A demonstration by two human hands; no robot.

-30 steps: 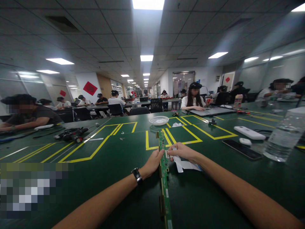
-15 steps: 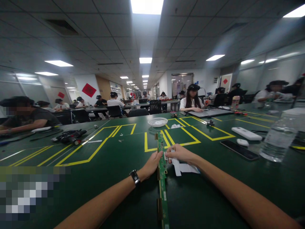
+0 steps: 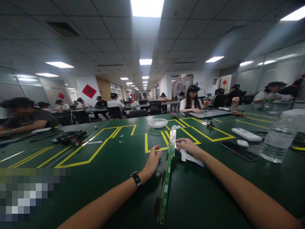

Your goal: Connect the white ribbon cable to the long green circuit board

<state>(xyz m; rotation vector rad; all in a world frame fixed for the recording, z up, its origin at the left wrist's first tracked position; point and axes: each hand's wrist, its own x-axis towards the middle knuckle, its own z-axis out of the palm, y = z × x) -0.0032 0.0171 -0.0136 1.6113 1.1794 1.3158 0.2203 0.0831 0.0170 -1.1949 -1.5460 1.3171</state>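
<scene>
A long, narrow green circuit board (image 3: 166,178) runs away from me over the green table (image 3: 114,165), its far end swung to the right and raised. My right hand (image 3: 189,147) pinches the board's right edge near that far end. A white flat strip (image 3: 190,158) hangs under this hand and trails onto the table. My left hand (image 3: 152,162), with a black watch on its wrist, rests just left of the board, fingers loosely apart, holding nothing.
A white mesh basket (image 3: 157,122) sits beyond the board among yellow tape lines. At right lie a black phone (image 3: 239,150), a white box (image 3: 246,133) and a water bottle (image 3: 276,140). Black tools (image 3: 69,136) lie at left. Other people (image 3: 193,100) sit around the tables.
My left hand has let go of the board. The right hand has swung the board's far end to the right and lifted it, so the board now lies tilted.
</scene>
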